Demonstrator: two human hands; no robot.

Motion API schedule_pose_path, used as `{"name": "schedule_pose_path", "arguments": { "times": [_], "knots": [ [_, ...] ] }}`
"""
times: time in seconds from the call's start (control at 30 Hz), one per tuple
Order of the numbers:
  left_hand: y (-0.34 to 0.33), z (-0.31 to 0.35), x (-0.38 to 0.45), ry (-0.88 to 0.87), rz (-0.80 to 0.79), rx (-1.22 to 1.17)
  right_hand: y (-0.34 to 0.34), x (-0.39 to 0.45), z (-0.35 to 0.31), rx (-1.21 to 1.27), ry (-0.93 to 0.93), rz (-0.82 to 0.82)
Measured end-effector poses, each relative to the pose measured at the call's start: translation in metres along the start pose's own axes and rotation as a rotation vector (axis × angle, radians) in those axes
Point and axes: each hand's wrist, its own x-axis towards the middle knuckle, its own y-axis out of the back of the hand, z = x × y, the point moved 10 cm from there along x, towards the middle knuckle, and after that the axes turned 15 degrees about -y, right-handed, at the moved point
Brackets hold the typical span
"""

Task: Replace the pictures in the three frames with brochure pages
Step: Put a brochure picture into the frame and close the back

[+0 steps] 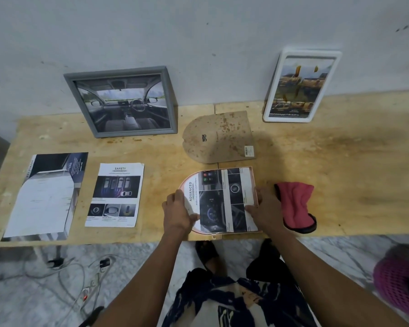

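Note:
An arch-shaped pink frame lies flat at the table's front edge with an "ADVANCED" brochure page lying on it. My left hand grips the page's rounded left end, thumb on top. My right hand holds the right side, fingers over the page's edge. The frame's brown arch-shaped backing board lies just behind. A grey frame with a car-interior picture leans on the wall at back left. A white frame with a truck picture leans at back right.
A "SAFETY" brochure page and a larger brochure lie at front left on the wooden table. A pink cloth sits right of my right hand. Cables lie on the floor below.

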Motion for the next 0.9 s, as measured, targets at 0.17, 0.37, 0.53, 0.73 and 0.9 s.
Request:
{"name": "schedule_pose_path", "arguments": {
  "times": [0.17,0.37,0.53,0.73,0.9],
  "knots": [
    [0.003,-0.002,0.003,-0.022,0.008,0.014,-0.005,-0.003,0.003,-0.012,-0.013,0.023],
    [0.003,-0.003,0.004,-0.044,0.016,0.02,-0.009,-0.003,0.004,-0.082,0.003,0.035],
    [0.002,-0.005,0.004,-0.063,0.021,0.004,-0.014,0.0,0.007,-0.176,-0.007,0.011],
    [0.025,-0.009,0.013,0.065,0.14,-0.107,0.006,0.011,-0.009,-0.182,-0.034,0.095],
    [0.043,0.012,0.061,0.061,0.181,-0.182,0.03,0.042,-0.042,-0.101,-0.054,0.116]
  ]
}}
